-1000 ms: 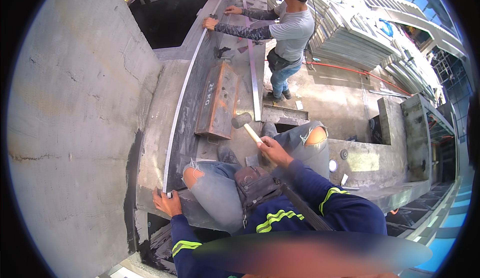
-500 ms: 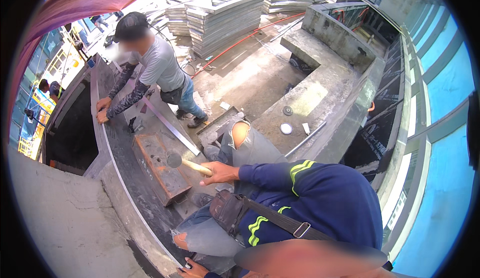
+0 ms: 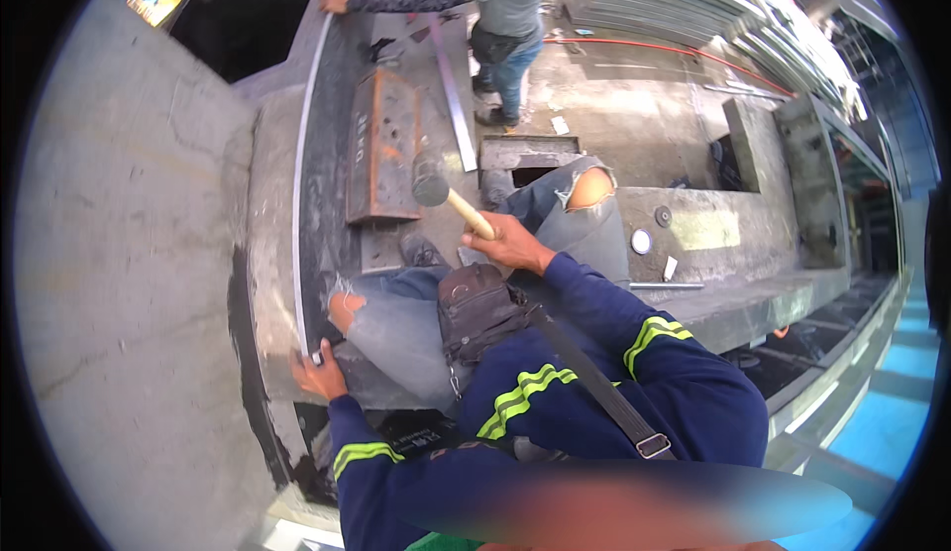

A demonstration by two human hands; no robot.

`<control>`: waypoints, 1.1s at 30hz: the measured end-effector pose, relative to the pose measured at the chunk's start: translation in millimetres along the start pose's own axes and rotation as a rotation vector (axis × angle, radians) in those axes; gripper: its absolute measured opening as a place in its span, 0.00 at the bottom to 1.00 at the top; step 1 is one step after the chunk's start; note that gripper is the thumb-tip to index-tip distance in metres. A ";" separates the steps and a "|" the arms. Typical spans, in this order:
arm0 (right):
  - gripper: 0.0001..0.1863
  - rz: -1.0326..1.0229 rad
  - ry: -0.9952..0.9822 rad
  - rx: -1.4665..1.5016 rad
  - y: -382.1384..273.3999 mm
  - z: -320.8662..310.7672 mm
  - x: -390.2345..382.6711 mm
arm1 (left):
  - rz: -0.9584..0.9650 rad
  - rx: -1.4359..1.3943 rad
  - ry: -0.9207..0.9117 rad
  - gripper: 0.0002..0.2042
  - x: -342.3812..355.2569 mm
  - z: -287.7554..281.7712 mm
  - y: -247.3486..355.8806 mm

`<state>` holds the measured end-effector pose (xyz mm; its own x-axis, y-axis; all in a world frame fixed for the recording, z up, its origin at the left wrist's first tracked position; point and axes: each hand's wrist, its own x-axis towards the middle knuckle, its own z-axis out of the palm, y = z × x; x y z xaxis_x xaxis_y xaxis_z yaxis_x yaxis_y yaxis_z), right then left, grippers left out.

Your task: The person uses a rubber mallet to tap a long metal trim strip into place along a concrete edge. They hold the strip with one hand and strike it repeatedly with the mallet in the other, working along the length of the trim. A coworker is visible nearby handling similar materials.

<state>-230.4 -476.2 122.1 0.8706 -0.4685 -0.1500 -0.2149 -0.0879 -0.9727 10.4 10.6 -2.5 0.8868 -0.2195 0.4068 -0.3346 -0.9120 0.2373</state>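
Note:
My right hand (image 3: 505, 242) is closed round the pale handle of a mallet (image 3: 431, 182), its dark head raised between my bent knees. My left hand (image 3: 319, 375) grips the near end of a long, thin pale strip (image 3: 309, 145) along a dark slab's edge (image 3: 335, 234), with a small black-and-white piece at the fingertips. Beside the slab lies a rusty steel block (image 3: 386, 150). A co-worker (image 3: 495, 1) in a grey top has both hands at the strip's far end.
A concrete wall (image 3: 139, 254) rises at my left, with a dark opening (image 3: 238, 16) beyond it. A silver bar (image 3: 454, 105) lies near the co-worker. Stacked panels (image 3: 654, 1), an orange hose (image 3: 644, 46), a concrete ledge (image 3: 753, 254) and small loose items are at the right.
The view swung toward the right half a second ago and has swung back downward. My hands still hold the mallet and the strip's end; the co-worker's hands remain at the far end.

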 end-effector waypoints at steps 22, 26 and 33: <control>0.24 -1.048 -1.075 -1.044 -171.0 243.5 110.8 | -0.152 -0.244 -0.033 0.27 -33.0 -27.0 -14.0; 0.25 -1.088 -1.164 -1.112 -160.7 274.8 134.5 | -0.161 -0.231 -0.019 0.27 -32.9 -25.6 -14.7; 0.25 -1.160 -1.198 -1.000 -136.7 288.0 153.3 | -0.198 -0.271 -0.018 0.27 -27.7 -33.3 -12.4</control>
<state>60.0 -282.8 181.0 0.4623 0.8850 -0.0555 0.8374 -0.4563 -0.3009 -20.6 39.5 12.6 0.9478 -0.0551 0.3141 -0.2252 -0.8130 0.5370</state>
